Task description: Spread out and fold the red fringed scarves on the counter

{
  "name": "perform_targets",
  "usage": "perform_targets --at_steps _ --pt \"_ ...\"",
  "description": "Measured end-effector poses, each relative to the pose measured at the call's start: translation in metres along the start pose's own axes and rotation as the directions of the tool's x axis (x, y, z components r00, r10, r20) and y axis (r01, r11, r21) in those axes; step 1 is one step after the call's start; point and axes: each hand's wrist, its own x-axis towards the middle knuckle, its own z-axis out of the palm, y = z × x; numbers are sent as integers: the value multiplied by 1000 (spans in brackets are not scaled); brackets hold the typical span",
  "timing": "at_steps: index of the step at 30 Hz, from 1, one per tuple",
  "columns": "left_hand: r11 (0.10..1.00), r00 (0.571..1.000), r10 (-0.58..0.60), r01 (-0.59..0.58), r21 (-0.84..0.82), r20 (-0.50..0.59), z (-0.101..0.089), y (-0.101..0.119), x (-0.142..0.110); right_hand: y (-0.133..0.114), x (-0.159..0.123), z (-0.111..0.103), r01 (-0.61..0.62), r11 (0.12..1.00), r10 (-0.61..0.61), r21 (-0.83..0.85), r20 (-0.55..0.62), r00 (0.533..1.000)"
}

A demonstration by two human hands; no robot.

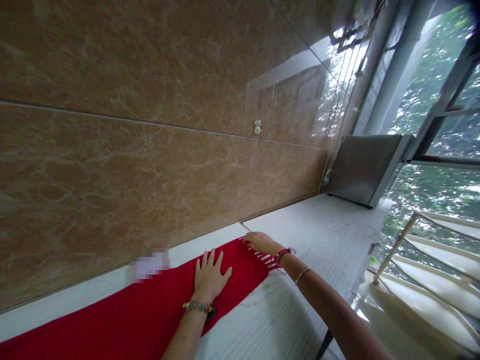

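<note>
A long red scarf [150, 300] lies spread along the white wood-grain table, with a tasselled fringe at its right end. My left hand [210, 276] rests flat on the scarf, fingers spread, a ring on one finger and a beaded bracelet at the wrist. At the far corner of the fringed end, my right hand [262, 243] has its fingers curled down and pinched on the edge. Its fingertips are partly hidden behind the hand. A red cord and a silver bangle circle the right wrist and forearm.
A brown marbled tile wall [150, 170] runs along the table's back edge. A blurred pale item [150, 266] lies between scarf and wall. A grey box-shaped appliance [365, 167] stands at the table's far end. To the right are a cream tiered rack [397, 235] and windows.
</note>
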Motion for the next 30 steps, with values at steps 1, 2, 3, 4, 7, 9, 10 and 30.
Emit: perform_targets --at_steps 1,2,3,4,7,9,10,30 --pt "1000 1000 2 -2 -3 2 0 0 0 7 -3 0 -24 1000 23 -8 -9 1000" --pt "1000 1000 2 -2 -6 5 -1 0 0 14 -7 -1 -47 999 46 -18 -19 999" --pt "1000 1000 1 -1 -10 7 -1 0 0 19 -10 -2 -65 998 64 -26 -27 998" --pt "1000 1000 -1 1 -13 9 -1 0 0 23 -12 -4 -75 997 74 -31 -35 997" --pt "1000 1000 -3 3 -20 6 0 -1 0 19 -8 -6 -67 997 64 -33 -65 996" --pt "1000 1000 -4 4 -21 1 1 -1 0 8 1 -1 -17 1000 16 -8 -63 998" --pt "1000 1000 -5 5 -19 -1 2 -1 1 3 6 3 10 1000 -10 10 -51 999" --pt "1000 1000 6 -6 -5 0 0 0 -1 -7 -29 11 -124 984 115 126 80 990"
